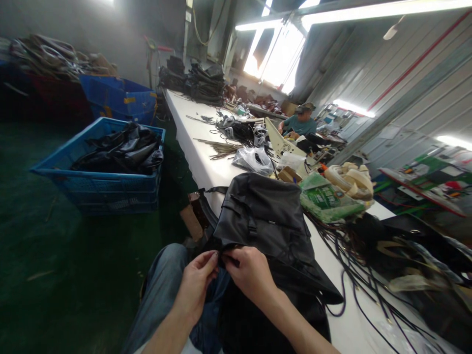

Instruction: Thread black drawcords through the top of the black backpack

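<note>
A black backpack (265, 216) with straps and a buckle lies at the edge of the white table, partly over my lap. My left hand (199, 275) is closed in a pinch at the bag's near left edge; what sits between its fingertips is too small to make out. Close beside it, my right hand (247, 268) has its fingers curled onto the black material of the backpack. The fingertips of both hands nearly meet. Below my right forearm, more black material (236, 319) hangs over my legs.
On the left floor stands a blue crate (110, 184) holding black material. The white table (201, 162) carries thin rods (221, 148), a clear plastic bag (253, 161), a green bag (328, 196) and black cords (354, 255). Another person (300, 123) sits farther back.
</note>
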Demonstrator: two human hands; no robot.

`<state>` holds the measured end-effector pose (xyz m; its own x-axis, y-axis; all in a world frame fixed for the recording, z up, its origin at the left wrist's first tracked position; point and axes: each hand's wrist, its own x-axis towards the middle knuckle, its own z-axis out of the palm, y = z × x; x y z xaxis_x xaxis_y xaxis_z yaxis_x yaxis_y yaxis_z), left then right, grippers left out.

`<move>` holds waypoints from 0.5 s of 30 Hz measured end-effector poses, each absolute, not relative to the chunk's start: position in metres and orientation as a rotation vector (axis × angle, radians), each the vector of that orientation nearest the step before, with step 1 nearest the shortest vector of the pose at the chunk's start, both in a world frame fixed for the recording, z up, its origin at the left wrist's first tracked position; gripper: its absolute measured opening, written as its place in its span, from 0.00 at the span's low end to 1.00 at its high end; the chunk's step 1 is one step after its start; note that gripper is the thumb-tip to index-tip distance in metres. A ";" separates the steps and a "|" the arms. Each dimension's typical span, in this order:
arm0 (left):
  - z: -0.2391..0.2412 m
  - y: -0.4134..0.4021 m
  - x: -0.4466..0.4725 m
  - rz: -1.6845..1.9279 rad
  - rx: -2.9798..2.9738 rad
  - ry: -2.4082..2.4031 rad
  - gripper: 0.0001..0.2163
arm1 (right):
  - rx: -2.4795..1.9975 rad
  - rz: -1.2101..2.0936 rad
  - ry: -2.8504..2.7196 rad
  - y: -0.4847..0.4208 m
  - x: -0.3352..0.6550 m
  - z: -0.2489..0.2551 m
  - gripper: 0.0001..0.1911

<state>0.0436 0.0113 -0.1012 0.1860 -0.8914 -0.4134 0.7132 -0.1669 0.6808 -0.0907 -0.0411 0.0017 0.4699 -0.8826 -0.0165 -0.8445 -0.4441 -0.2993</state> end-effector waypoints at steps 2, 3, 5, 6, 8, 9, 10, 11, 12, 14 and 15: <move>-0.099 0.008 0.046 -1.407 0.955 -0.191 0.29 | -2.478 -0.161 1.484 -0.038 -0.091 0.007 0.08; -0.096 0.005 0.051 -1.379 0.939 -0.170 0.28 | -2.495 -0.136 1.489 -0.036 -0.093 0.011 0.07; -0.087 0.000 0.072 -1.301 0.911 -0.125 0.22 | -2.551 -0.081 1.475 -0.032 -0.098 0.019 0.12; -0.081 -0.002 0.087 -1.250 0.896 -0.096 0.17 | -2.586 -0.054 1.455 -0.031 -0.102 0.023 0.17; -0.064 -0.005 0.124 -1.133 0.875 -0.039 0.06 | -2.646 -0.030 1.402 -0.030 -0.112 0.029 0.23; -0.053 -0.005 0.143 -1.052 0.834 0.015 0.08 | -2.663 -0.034 1.375 -0.031 -0.117 0.031 0.25; -0.041 -0.004 0.162 -1.002 0.807 0.015 0.11 | -2.670 -0.048 1.351 -0.032 -0.123 0.033 0.25; -0.028 -0.002 0.179 -0.938 0.787 -0.015 0.14 | -2.668 -0.066 1.328 -0.033 -0.127 0.033 0.26; -0.014 0.001 0.195 -0.902 0.782 -0.028 0.16 | -2.661 -0.082 1.308 -0.034 -0.132 0.034 0.26; 0.010 0.007 0.220 -0.790 0.827 -0.116 0.17 | -2.632 -0.101 1.288 -0.037 -0.138 0.034 0.28; 0.020 0.010 0.230 -0.732 0.881 -0.158 0.18 | -2.603 -0.118 1.289 -0.038 -0.141 0.034 0.30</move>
<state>0.2299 0.0098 0.0202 0.7493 -0.6418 -0.1631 0.5176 0.4141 0.7487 -0.1405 -0.0380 0.0338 0.6087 -0.7928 -0.0310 -0.7739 -0.5847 -0.2434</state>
